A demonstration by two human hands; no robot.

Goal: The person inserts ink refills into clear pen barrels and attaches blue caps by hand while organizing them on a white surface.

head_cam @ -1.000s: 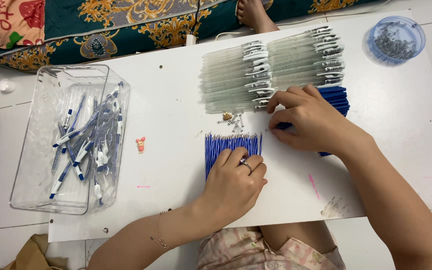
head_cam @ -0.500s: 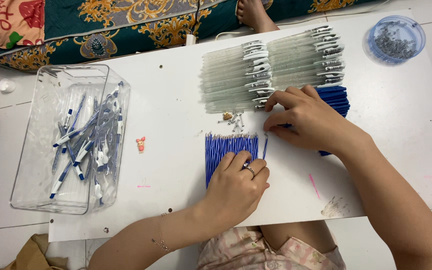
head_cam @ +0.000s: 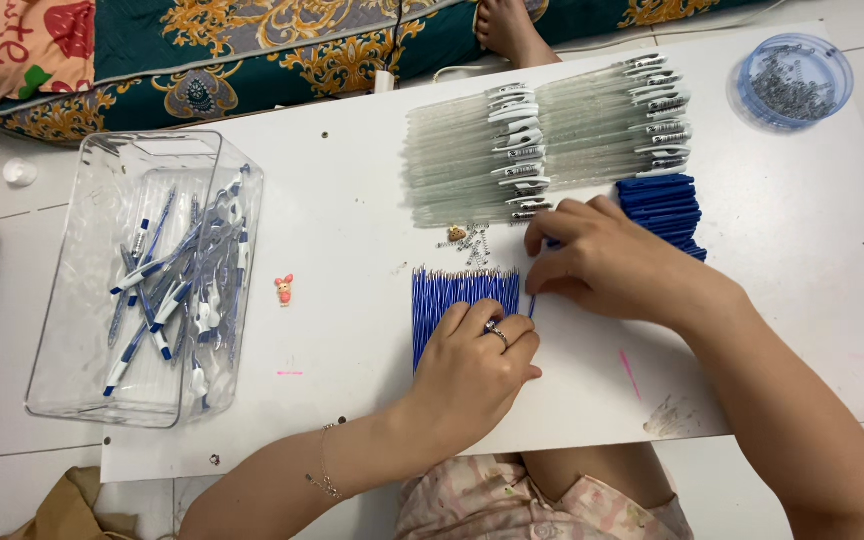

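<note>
While flat, left hand (head_cam: 472,375) on blue refills (head_cam: 447,295)

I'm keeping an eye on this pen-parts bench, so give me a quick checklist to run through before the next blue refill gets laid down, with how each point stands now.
1. Row of blue refills lies flat and side by side on the white board: ok.
2. Left hand rests on the row's near end, pinning it: ok.
3. Right hand pinches a single refill at the row's right edge: ok.
4. Whether that refill's tip lines up with the others: cannot tell, the fingers hide it.
5. Stack of blue parts is beside the right hand: ok.
6. Small springs lie loose just beyond the row: not ok.
</note>
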